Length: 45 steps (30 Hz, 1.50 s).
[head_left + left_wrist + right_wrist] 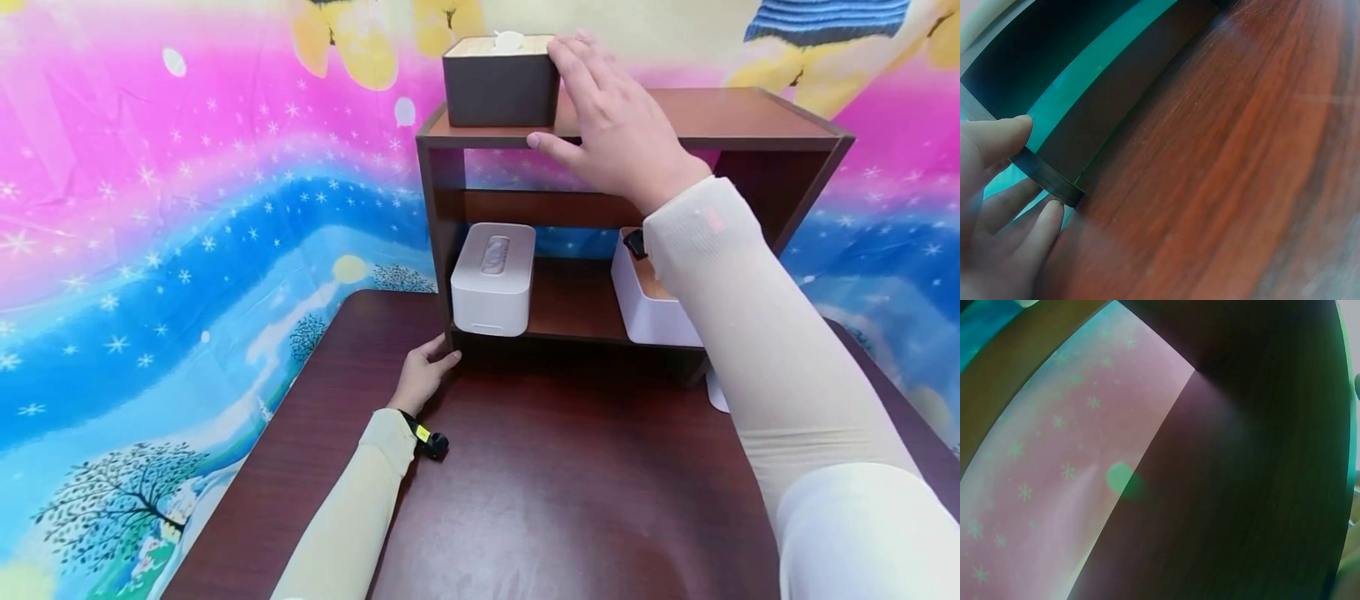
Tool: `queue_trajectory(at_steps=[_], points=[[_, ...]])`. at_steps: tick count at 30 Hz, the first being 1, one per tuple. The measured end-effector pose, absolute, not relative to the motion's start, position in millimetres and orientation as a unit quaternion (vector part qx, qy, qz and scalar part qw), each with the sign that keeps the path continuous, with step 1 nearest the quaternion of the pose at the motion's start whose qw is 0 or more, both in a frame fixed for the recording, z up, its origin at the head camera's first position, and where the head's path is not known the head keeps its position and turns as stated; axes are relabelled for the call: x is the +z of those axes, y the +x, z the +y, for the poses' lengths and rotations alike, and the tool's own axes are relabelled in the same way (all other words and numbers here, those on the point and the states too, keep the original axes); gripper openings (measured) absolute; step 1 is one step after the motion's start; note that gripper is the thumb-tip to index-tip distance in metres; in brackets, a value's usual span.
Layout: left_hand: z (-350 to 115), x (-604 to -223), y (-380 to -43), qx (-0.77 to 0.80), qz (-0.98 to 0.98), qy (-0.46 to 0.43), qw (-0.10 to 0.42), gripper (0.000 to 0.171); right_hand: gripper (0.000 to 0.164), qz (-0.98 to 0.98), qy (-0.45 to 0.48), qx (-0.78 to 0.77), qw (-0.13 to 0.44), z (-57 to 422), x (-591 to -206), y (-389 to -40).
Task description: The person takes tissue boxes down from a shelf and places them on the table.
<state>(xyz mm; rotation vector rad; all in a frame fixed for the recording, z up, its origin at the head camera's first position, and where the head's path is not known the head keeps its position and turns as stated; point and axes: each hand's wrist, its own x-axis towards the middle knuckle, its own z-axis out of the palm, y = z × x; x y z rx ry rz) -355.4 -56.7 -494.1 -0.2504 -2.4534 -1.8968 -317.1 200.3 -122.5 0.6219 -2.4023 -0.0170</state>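
On the left end of the top board of a brown wooden shelf (735, 117) stands a dark tissue box (501, 90) with a pale wood lid and a tuft of tissue. My right hand (618, 125) is at the box's right side, fingers stretched out and fingertips at its upper right edge, thumb apart and lower. Down at the shelf's lower left corner, my left hand (420, 375) holds the side panel. The left wrist view shows the panel's edge (1047, 177) between thumb and fingers. The right wrist view shows the shelf's underside and dark inner side, with fingers barely visible at the right edge.
A white tissue box (491, 304) sits at the left of the middle board. Farther right is a white box with a wood lid (663, 323), partly behind my right sleeve. Another white object (717, 392) shows beside the shelf's right foot. A patterned cloth (187, 208) hangs behind the table (555, 500).
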Motion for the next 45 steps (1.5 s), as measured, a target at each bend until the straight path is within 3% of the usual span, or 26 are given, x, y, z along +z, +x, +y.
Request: queue_trajectory(at_steps=[16,36,41,45], points=[[-56,-495,-355,-0.602,-0.795,-0.076,0.017,0.050,0.090,-0.875,0.287,0.021,0.388,207,-130,-316],[-63,-497,-349,-0.603,-0.794,-0.074,0.016,0.050,0.073,-0.784,0.378,0.000,0.493,209,-135,-316],[-59,-497,-352,-0.609,-0.788,-0.081,0.026,0.048,0.069,-0.771,0.393,0.017,0.500,208,-132,-314],[-54,-496,-354,-0.610,-0.787,-0.087,0.019,0.048,0.079,-0.786,0.375,0.017,0.491,215,-130,-310]])
